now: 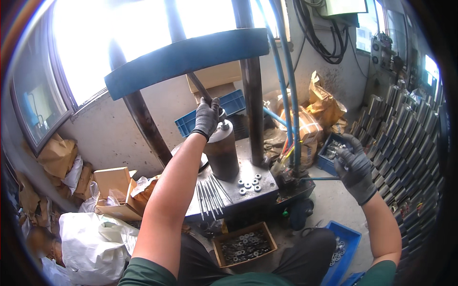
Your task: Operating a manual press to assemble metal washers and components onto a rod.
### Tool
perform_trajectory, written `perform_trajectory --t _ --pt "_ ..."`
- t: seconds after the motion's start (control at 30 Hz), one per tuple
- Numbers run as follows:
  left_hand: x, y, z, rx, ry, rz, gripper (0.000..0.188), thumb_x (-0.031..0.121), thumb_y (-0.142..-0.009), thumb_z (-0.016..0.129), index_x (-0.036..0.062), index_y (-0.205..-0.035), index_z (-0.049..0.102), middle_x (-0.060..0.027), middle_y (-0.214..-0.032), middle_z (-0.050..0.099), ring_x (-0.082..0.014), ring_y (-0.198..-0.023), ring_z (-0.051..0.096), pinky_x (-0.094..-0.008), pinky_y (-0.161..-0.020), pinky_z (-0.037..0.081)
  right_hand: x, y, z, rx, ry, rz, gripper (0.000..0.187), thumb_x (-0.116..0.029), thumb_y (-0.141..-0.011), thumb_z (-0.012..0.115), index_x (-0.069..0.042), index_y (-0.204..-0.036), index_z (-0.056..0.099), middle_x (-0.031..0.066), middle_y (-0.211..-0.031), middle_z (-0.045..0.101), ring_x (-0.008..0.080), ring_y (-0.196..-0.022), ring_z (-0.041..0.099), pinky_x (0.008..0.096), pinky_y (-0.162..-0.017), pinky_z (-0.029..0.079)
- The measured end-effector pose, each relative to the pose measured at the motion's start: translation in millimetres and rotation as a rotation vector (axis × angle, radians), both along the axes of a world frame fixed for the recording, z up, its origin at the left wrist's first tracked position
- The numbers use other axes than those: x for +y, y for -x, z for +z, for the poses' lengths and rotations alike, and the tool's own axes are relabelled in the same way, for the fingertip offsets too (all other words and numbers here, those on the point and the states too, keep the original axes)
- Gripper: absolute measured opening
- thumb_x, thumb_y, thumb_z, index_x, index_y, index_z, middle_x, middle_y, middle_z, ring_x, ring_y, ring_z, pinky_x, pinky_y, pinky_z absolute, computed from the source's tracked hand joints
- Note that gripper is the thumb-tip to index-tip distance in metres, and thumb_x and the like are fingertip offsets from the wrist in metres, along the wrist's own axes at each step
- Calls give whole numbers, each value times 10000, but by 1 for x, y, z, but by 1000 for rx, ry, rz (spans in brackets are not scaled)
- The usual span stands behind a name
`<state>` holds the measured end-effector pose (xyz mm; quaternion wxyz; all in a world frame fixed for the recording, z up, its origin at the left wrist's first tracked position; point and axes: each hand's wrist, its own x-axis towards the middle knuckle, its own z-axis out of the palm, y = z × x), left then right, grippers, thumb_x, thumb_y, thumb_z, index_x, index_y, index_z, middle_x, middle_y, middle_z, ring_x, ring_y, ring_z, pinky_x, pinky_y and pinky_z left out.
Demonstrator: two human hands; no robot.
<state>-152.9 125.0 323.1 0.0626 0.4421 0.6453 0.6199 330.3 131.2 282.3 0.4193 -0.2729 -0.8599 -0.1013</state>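
My left hand (207, 118), in a grey work glove, is wrapped round a dark metal rod (198, 87) that slants up toward the blue crossbeam (186, 55) of a press. Just under that hand stands a thick metal cylinder (223, 155) with a pale top and a small fitting on it. My right hand (356, 169), also gloved, is raised at the right beside a blue bin of small metal parts (332, 148). Its fingers are curled in, and what they hold, if anything, I cannot make out. Several thin metal rods (210, 196) and several small rings (249, 184) lie on the press table (267, 185).
Dark steel columns (252, 105) and blue hoses (292, 95) rise round the press. A wooden box (244, 245) of small parts sits by my knees, with a blue tray (347, 243) to its right. Stacked metal tubes (400, 143) line the right; a white sack (93, 243) is at left.
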Motion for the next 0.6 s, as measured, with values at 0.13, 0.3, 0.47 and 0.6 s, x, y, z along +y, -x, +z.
perform_trajectory --t 0.13,0.3,0.47,0.6 --pt "10 11 -5 -35 -10 -49 259 273 -1075 573 27 -1145 531 -85 -779 658 -180 -668 689 -331 -569 585 49 40 27 30 -135 -18 595 -187 -775 829 -38 -1312 620 231 -1429 561 384 -1160 674 427 -974 564" --pt "17 11 1 48 93 -10 333 340 -1078 553 16 -1152 561 -107 -797 686 -215 -710 712 -366 -636 584 79 80 48 139 39 -118 788 -484 -864 783 25 -1420 550 250 -1366 604 384 -1210 649 415 -1053 520" --pt "15 -5 16 215 199 -22 409 420 -1085 527 29 -1199 565 -99 -788 661 -198 -685 685 -363 -604 580 81 79 55 -15 163 -196 605 -593 -932 684 -2 -1049 737 193 -949 715 333 -949 718 435 -864 560" --pt "17 -9 23 187 258 -27 436 428 -1085 519 29 -1252 577 -103 -790 665 -200 -686 687 -374 -608 582 77 64 45 38 198 -160 479 -433 -996 655 8 -823 723 203 -777 675 374 -777 695 466 -744 540"
